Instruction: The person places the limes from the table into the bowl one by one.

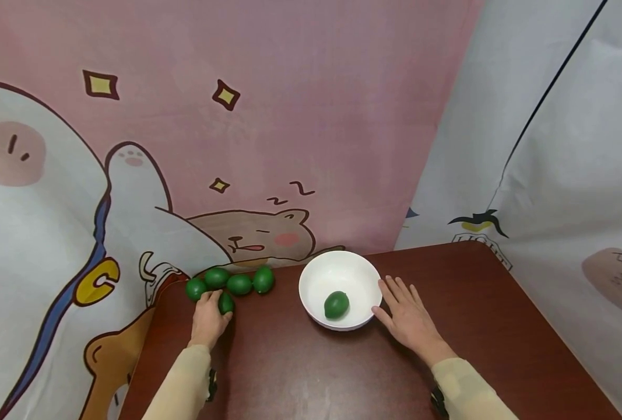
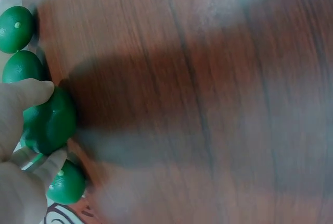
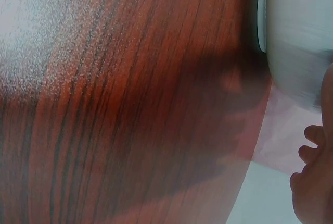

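At the table's left back corner my left hand holds a green lime between thumb and fingers. In the left wrist view the thumb lies on one side of this lime and the fingertips on the other. Several more limes sit in a cluster just beyond that hand. A white bowl stands right of them, near the table's back edge, with one lime inside. My right hand has its fingers straight and spread, fingertips right at the bowl's right rim.
The dark brown wooden table extends in front of the bowl and to the right. A pink cartoon-printed cloth hangs along the table's back edge, and a whitish cloth hangs on the right.
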`<state>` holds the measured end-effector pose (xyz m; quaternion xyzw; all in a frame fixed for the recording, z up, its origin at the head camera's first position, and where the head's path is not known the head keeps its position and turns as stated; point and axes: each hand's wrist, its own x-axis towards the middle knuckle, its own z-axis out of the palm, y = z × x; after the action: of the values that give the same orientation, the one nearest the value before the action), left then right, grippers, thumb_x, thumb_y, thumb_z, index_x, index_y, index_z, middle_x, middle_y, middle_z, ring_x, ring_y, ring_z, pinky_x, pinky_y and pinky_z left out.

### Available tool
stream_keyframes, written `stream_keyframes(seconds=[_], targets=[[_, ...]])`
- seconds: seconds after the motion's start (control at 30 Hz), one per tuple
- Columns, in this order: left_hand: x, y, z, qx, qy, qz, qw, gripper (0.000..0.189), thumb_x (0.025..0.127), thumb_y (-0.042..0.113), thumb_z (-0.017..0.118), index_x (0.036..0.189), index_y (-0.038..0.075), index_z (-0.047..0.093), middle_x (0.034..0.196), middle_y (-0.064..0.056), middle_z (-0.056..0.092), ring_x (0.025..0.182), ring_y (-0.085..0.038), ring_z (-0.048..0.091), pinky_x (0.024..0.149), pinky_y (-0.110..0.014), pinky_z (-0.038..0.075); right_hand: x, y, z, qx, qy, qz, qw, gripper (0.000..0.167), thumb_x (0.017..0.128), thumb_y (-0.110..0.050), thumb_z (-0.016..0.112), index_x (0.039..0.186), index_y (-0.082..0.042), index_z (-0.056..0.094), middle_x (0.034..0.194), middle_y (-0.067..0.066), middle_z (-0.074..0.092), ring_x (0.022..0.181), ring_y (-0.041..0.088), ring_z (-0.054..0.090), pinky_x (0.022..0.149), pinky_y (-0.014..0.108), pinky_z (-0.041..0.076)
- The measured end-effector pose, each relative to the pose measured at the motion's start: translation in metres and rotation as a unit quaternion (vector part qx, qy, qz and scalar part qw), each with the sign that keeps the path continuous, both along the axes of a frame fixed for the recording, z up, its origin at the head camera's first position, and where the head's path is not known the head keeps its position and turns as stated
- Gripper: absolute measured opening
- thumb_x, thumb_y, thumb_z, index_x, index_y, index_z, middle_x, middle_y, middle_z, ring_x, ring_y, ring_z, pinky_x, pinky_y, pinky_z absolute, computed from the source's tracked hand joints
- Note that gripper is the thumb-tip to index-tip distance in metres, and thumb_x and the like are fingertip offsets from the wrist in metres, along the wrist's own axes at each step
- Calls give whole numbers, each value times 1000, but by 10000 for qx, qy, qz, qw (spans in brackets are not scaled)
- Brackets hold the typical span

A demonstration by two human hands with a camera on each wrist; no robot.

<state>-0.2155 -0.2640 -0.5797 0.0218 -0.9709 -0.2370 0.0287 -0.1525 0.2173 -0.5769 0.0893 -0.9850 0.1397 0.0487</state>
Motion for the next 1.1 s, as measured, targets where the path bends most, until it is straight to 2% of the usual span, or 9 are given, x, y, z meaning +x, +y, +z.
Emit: stream_keyframes(seconds=[0.27,0.57,0.73,1.1], targets=[[5,-3,-8,264,177,41,9995,68,88,11,78,148,-2,49,143,-28,44,131,-52,45,99,-67,45,0,0,1,30,-18,1,10000,77,103,-53,54,161,-7,35,165,20,33,154,41,25,124,61,15],[12,-2,-11,424,301,55,9986,69,87,12,79,148,-2,50,142,-25,46,130,-48,46,100,-66,45,0,-1,1,37,8,5,10000,76,102,-51,57,161,-7,36,165,20,34,153,42,28,123,62,16],[13,0,-9,453,475,71,9978,68,86,11,80,147,0,52,141,-23,47,129,-46,47,98,-66,46,0,0,1,18,7,-17,10000,76,102,-51,56,161,-7,36,165,20,33,153,42,28,123,61,16],[14,12,4,487,498,-140,9975,69,85,13,80,147,1,52,143,-23,46,131,-43,47,102,-63,45,0,0,0,49,-5,-27,10000,77,102,-52,56,161,-8,35,165,20,33,154,41,26,124,61,16]])
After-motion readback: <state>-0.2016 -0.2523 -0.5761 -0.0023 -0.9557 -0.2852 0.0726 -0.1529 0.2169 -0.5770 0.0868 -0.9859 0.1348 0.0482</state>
